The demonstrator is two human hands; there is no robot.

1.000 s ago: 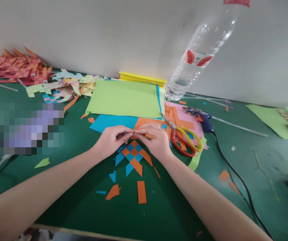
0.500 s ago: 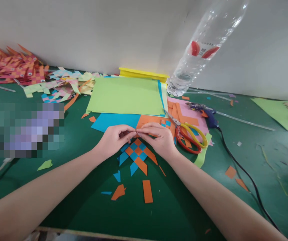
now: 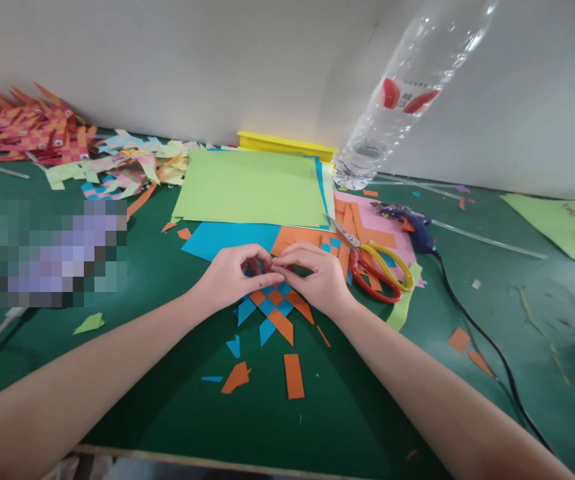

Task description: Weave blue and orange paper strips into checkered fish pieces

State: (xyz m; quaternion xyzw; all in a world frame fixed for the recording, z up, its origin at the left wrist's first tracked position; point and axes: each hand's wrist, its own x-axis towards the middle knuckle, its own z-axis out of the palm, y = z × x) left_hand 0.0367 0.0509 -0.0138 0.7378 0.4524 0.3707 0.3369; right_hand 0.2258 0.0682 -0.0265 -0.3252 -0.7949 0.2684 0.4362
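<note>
My left hand [image 3: 232,275] and my right hand [image 3: 321,272] meet fingertip to fingertip over the table, both pinched. Whatever sits between the fingertips is too small and hidden to make out. Directly beneath them lies a woven piece of blue and orange paper strips [image 3: 275,307], its strip ends fanned toward me and its far part covered by my fingers. Closer to me are an orange paper rectangle [image 3: 294,377], an orange scrap [image 3: 236,378] and small blue scraps [image 3: 234,346]. Scissors [image 3: 356,245] with red and yellow handles rest just right of my right hand.
Light green sheets [image 3: 252,187] lie stacked behind my hands, over a blue sheet [image 3: 232,239]. A clear bottle [image 3: 402,100] stands behind. A glue gun [image 3: 420,235] with a black cord lies right. Red-orange woven pieces [image 3: 37,133] are piled far left, near a pixelated object [image 3: 67,257].
My left thumb has shifted right toward the right hand's fingers, and both hands now cover more of the woven paper. The view has tilted slightly.
</note>
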